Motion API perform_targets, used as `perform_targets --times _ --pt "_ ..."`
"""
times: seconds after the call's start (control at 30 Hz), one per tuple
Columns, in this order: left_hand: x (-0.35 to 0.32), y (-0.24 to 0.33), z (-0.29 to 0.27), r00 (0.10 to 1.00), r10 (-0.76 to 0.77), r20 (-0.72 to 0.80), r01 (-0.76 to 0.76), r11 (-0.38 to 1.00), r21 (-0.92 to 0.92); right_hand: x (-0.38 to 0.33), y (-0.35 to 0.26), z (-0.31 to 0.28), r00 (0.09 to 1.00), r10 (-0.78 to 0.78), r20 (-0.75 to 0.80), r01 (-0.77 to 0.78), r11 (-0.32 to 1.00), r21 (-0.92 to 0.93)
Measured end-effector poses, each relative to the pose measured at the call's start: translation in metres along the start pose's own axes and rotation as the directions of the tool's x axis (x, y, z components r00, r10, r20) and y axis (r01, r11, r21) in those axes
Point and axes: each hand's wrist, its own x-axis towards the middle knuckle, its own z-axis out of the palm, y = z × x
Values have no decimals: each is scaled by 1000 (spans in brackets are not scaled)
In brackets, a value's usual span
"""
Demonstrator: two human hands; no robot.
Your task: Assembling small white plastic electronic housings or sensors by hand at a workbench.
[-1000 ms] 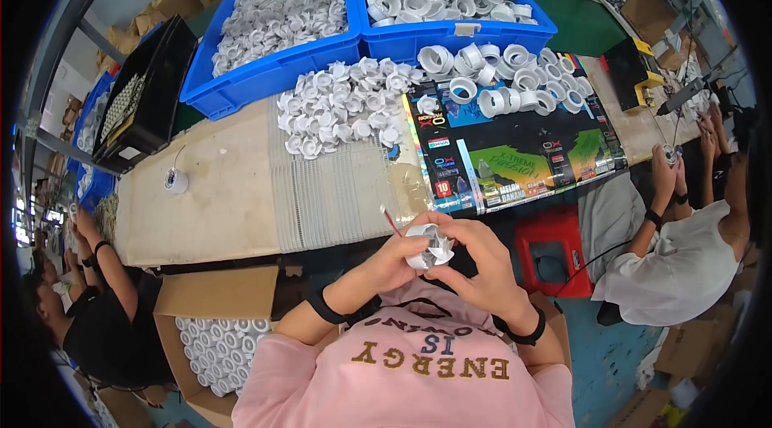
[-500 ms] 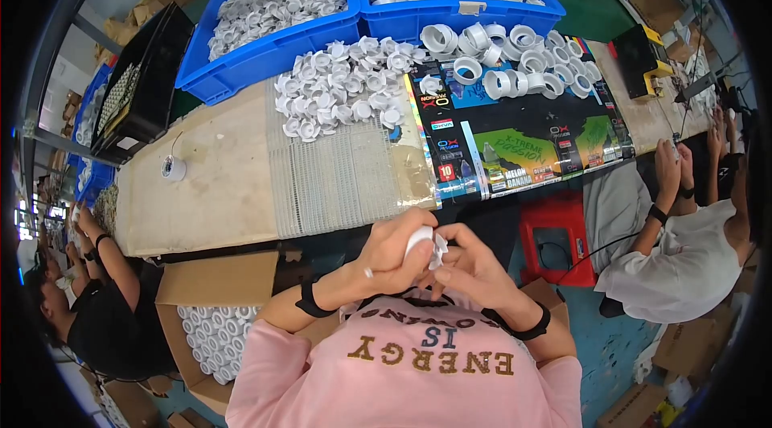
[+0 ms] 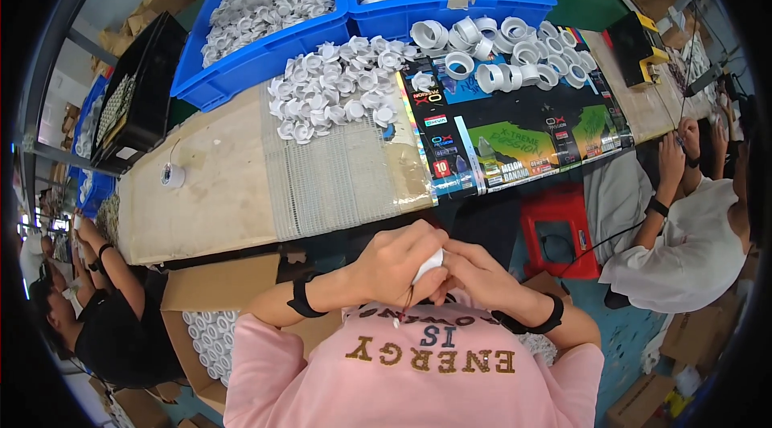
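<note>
Both hands have come down closer to the chest since a moment ago, and the table now looks bigger and nearer. Left hand [image 3: 396, 261] is curled tight over a small white piece [image 3: 427, 265], and right hand [image 3: 476, 275] pinches it from the other side. Only a corner of the piece peeks out between the fingers, at about 6 o'clock in the picture, just above the pink shirt [image 3: 418, 364].

It looks light and thin, like hard plastic. It is probably stiff but could bend or snap if squeezed too hard. Holding it by its edges with the fingertips seems best.

At 12 o'clock two blue bins [image 3: 265, 58] sit side by side, one full of small white bits, the other full of white rings. More white rings [image 3: 515, 54] lie loose at 1 o'clock. A heap of white flower-shaped pieces [image 3: 334, 90] sits in front of the bins. A flat printed sheet [image 3: 523, 146], black with bright green and blue pictures, covers the table at 2 o'clock. An open brown cardboard box [image 3: 213, 287] holding white rings stands at 8 o'clock. A red stool [image 3: 559, 231] is at 3 o'clock.
</note>
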Motion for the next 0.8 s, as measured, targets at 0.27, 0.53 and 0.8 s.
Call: perform_targets --times 0.27,0.53,0.8 --pt "5 17 -18 990 20 141 -13 999 -50 -10 -4 6 985 117 129 -130 987 97" --pt "18 33 -23 984 13 178 6 994 -106 -35 -11 16 983 -173 60 181 969 -168" --pt "36 20 -78 720 190 668 -354 928 118 -76 0 -4 883 -452 -128 239 666 -706"
